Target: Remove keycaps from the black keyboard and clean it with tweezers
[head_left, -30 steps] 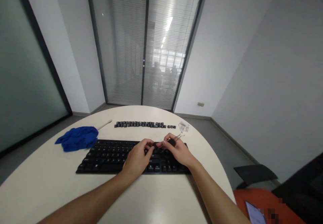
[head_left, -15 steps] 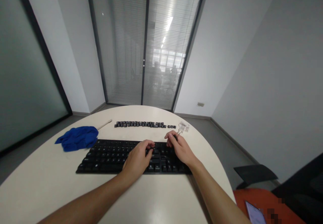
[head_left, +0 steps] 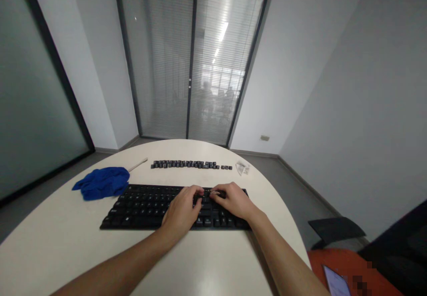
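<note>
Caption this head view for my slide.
Left hand at a black keyboard, right hand holding a thin wire tool, loose keys lined up beyond, blue cloth to the left.

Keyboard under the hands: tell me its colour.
The keyboard is black with pale markings; the head view, the only one, shows it.

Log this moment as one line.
left hand: over keyboard | right hand: pinching thin tool, over keyboard | loose keycaps: beyond keyboard | blue cloth: by keyboard's far-left corner
</note>
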The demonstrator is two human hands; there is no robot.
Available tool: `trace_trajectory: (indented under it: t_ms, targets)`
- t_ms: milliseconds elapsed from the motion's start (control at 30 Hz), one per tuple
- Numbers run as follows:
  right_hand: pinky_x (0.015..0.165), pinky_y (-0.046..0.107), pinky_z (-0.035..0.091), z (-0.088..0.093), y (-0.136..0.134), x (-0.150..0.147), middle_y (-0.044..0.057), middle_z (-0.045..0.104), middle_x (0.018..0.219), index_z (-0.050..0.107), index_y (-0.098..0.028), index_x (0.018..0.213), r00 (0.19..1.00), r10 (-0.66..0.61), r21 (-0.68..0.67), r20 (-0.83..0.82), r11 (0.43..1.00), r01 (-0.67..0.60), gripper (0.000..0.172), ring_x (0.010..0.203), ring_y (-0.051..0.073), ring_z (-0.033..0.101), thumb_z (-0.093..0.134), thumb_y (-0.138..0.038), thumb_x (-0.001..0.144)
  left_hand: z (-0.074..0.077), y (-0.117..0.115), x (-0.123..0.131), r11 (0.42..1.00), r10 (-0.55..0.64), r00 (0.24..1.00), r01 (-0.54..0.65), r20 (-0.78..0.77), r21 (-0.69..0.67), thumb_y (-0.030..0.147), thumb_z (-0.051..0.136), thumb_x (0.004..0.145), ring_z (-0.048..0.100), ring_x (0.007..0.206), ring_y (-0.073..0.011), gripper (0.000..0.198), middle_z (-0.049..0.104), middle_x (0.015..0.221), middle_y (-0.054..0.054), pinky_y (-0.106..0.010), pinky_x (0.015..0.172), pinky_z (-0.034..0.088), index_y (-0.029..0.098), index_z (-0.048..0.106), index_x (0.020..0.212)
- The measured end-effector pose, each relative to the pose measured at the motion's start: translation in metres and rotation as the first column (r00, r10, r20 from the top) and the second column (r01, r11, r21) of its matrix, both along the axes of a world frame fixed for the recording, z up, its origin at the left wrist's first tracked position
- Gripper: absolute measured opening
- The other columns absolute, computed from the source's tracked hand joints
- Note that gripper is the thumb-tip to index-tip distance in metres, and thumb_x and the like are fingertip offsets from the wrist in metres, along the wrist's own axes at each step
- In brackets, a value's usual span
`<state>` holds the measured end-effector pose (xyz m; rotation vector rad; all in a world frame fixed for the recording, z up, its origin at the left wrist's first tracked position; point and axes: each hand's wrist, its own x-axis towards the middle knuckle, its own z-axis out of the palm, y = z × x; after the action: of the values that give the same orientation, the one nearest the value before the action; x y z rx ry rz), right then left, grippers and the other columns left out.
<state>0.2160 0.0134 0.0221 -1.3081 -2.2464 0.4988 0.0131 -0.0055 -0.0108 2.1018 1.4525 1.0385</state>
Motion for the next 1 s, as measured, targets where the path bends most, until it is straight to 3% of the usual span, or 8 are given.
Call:
trace_trajectory:
  t_ms: [133, 300, 567, 667, 800, 1000]
  targets:
    - [0.074, 0.028, 0.045, 0.004, 0.002, 0.006, 0.007, 0.076, 0.092, 0.074, -0.020, 0.097, 0.997, -0.075, -0.002, 0.031, 0.997, 0.076, 0.032, 0.084, 0.021, 0.068, 0.049, -0.041, 0.094, 0.002, -0.001, 0.001, 1.000, -0.007, 1.000, 0.007, -0.011, 0.000, 0.012, 0.054, 0.085, 0.062, 0.098, -0.0198, 0.022, 0.067, 0.104, -0.004, -0.033, 0.089, 0.048, 0.023, 0.062, 0.103]
    - [0.066, 0.026, 0.041, 0.001, 0.008, 0.022, 0.006, 0.074, 0.081, 0.072, -0.018, 0.086, 0.986, -0.154, 0.013, 0.071, 0.988, 0.153, 0.037, 0.072, 0.019, 0.064, 0.047, -0.043, 0.095, 0.000, -0.001, 0.000, 1.000, -0.016, 1.000, 0.016, -0.012, 0.003, 0.011, 0.053, 0.085, 0.063, 0.097, -0.0193, 0.023, 0.067, 0.103, -0.003, -0.033, 0.088, 0.048, 0.024, 0.062, 0.102]
    - [0.068, 0.026, 0.042, -0.001, 0.007, 0.020, 0.005, 0.074, 0.084, 0.072, -0.019, 0.090, 0.986, -0.163, 0.019, 0.030, 0.987, 0.162, 0.034, 0.074, 0.019, 0.064, 0.050, -0.045, 0.092, 0.003, -0.002, 0.000, 1.000, -0.019, 1.000, 0.019, -0.023, -0.001, 0.010, 0.055, 0.084, 0.064, 0.096, -0.0185, 0.023, 0.068, 0.102, -0.002, -0.032, 0.087, 0.048, 0.024, 0.061, 0.102]
    - [0.072, 0.026, 0.044, -0.001, 0.005, 0.016, 0.004, 0.074, 0.089, 0.072, -0.022, 0.099, 0.993, -0.121, 0.012, -0.002, 0.993, 0.121, 0.029, 0.078, 0.019, 0.065, 0.059, -0.045, 0.087, 0.004, -0.002, 0.001, 1.000, -0.015, 1.000, 0.015, -0.028, -0.007, 0.010, 0.055, 0.085, 0.064, 0.096, -0.0182, 0.023, 0.068, 0.101, -0.002, -0.031, 0.087, 0.048, 0.024, 0.061, 0.101]
    - [0.073, 0.026, 0.045, -0.002, 0.005, 0.011, 0.003, 0.075, 0.089, 0.073, -0.023, 0.097, 0.998, -0.059, -0.033, -0.004, 0.998, 0.058, 0.024, 0.080, 0.019, 0.066, 0.062, -0.041, 0.086, 0.003, -0.002, 0.001, 1.000, -0.012, 0.999, 0.012, -0.029, -0.001, 0.010, 0.055, 0.085, 0.064, 0.095, -0.0179, 0.023, 0.068, 0.101, -0.002, -0.031, 0.086, 0.048, 0.024, 0.061, 0.102]
    - [0.071, 0.027, 0.045, -0.005, 0.009, 0.010, 0.005, 0.075, 0.090, 0.073, -0.022, 0.098, 0.991, -0.130, -0.020, 0.029, 0.991, 0.131, 0.025, 0.080, 0.021, 0.067, 0.058, -0.040, 0.088, 0.002, -0.001, 0.001, 1.000, -0.016, 0.999, 0.016, -0.027, 0.011, 0.010, 0.055, 0.084, 0.064, 0.095, -0.0179, 0.022, 0.068, 0.100, -0.002, -0.031, 0.086, 0.048, 0.023, 0.061, 0.101]
